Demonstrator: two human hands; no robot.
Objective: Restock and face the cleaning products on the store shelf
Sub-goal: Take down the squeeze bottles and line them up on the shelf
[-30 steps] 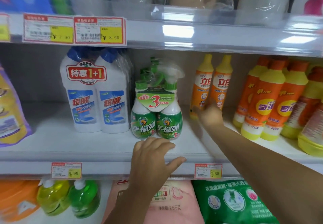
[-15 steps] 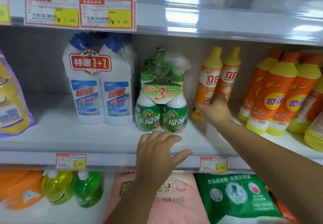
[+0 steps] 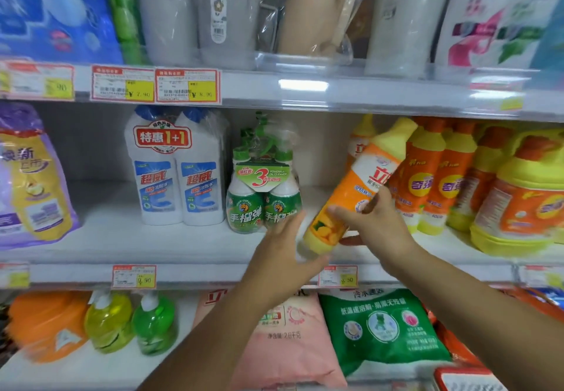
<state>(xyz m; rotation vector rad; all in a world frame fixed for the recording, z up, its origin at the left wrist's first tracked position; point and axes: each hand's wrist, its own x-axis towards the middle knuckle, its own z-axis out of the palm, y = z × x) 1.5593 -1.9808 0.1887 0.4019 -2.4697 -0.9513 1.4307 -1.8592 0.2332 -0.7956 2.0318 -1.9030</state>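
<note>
Middle shelf [image 3: 122, 238]: spray pack [image 3: 262, 189] at centre. Twin-pack [image 3: 177, 173] just beside it at 9 o'clock. Pouch [image 3: 30, 183] further out at 9, well apart. Bottle [image 3: 357, 189] at 3 o'clock, tilted, cap toward 1, base toward 7. Right hand [image 3: 378, 222] on bottle's 4 o'clock side. Left hand [image 3: 283, 256] just beside base, 8 o'clock. Bottle row [image 3: 427, 176] behind at 3, jug [image 3: 525, 201] beyond. Bags [image 3: 381, 329] on shelf below, 6 o'clock.

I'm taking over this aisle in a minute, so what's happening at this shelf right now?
A person is working the middle shelf. Their right hand holds an orange dish-soap bottle tilted above the shelf, yellow cap toward the upper right. The left hand is open at the bottle's base, in front of the green spray-cleaner pack; whether it touches is unclear.
</note>
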